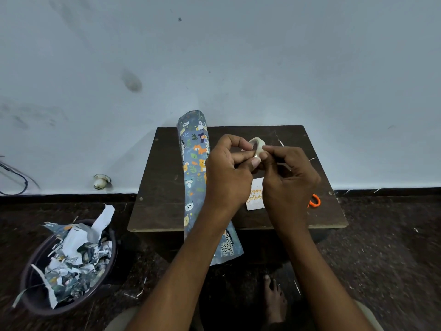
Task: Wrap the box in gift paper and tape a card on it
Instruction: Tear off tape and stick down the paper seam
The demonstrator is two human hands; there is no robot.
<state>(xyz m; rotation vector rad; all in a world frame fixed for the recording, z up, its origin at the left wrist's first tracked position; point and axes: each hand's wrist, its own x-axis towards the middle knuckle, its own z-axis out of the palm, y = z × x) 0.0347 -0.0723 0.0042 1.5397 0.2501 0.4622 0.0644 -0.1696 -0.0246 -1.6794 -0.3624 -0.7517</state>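
Both hands work above the table. The left hand (230, 163) holds the tape roll (257, 147) with curled fingers and thumb. The right hand (287, 174) pinches at the roll's rim, thumb and forefinger pressed together, apparently picking at the tape's free end; whether a strip is already lifted is too small to tell.

Directly below the hands, the card (255, 195) lies flat on the dark wooden table (164, 187), printed side up, partly hidden by the right wrist. Orange scissors (314, 201) show just beside that wrist, near the table's right edge. The roll of gift paper (194, 163) lies to the left, crossing the table from back to front and overhanging its near edge. The box is not visible; it may be hidden or out of view. A basin (31, 280) of torn paper scraps sits on the floor at far left.

Probable faults from here:
- The tape end tears narrow or splits, caused by picking with a fingernail at an angle.
- A freed strip folds onto itself or sticks to fingers, caused by unsupported length.
- The overhanging paper roll slides off, caused by an elbow nudge.
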